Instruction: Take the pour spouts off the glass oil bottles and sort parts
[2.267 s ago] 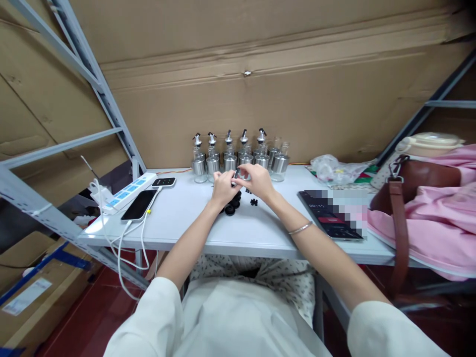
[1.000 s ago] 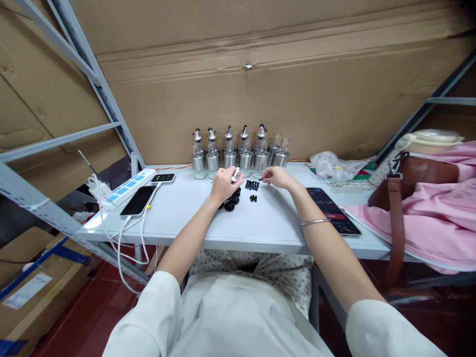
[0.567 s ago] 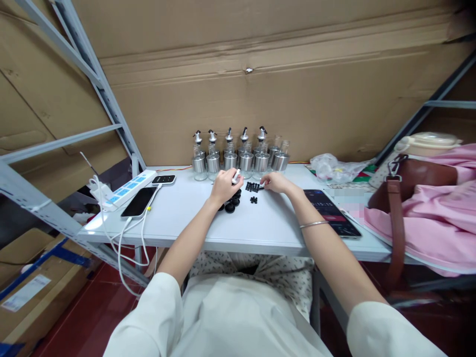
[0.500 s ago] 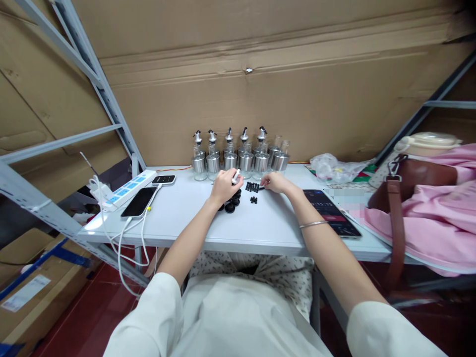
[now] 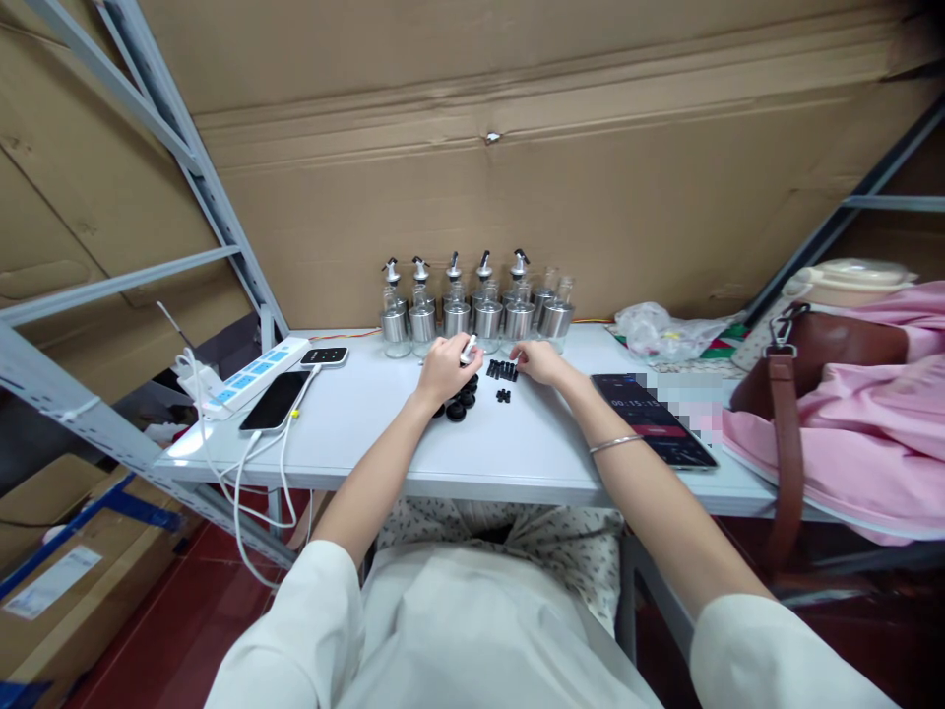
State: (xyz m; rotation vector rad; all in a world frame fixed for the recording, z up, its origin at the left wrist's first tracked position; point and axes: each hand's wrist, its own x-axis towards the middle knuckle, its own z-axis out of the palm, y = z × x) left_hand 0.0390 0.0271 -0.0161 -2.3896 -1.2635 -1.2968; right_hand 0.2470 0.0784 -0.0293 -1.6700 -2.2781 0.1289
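Observation:
My left hand [image 5: 447, 368] is closed around a small silvery-white part [image 5: 469, 347], whose lower end is hidden by the fingers. Just below that hand lie several round black caps [image 5: 456, 411], partly covered by it. My right hand [image 5: 538, 361] has its fingers pinched together at the right end of a row of small black pieces [image 5: 502, 370]; what is between the fingertips is too small to make out. A little cluster of black bits [image 5: 503, 396] sits nearer to me. Behind both hands stand several glass bottles with steel sleeves [image 5: 488, 321], those at the back mostly topped with metal pourers [image 5: 454, 264].
At left on the white table [image 5: 509, 458] are a power strip [image 5: 255, 376], a phone with white cables [image 5: 275, 402] and a small black-screened device [image 5: 325, 356]. To the right lie a tablet showing a timer [image 5: 657, 423], a plastic bag [image 5: 657, 333] and a brown-strapped bag [image 5: 827, 354].
My right hand has shifted slightly left and up at the end of the row of black pieces. The left hand keeps its place with the silvery-white part.

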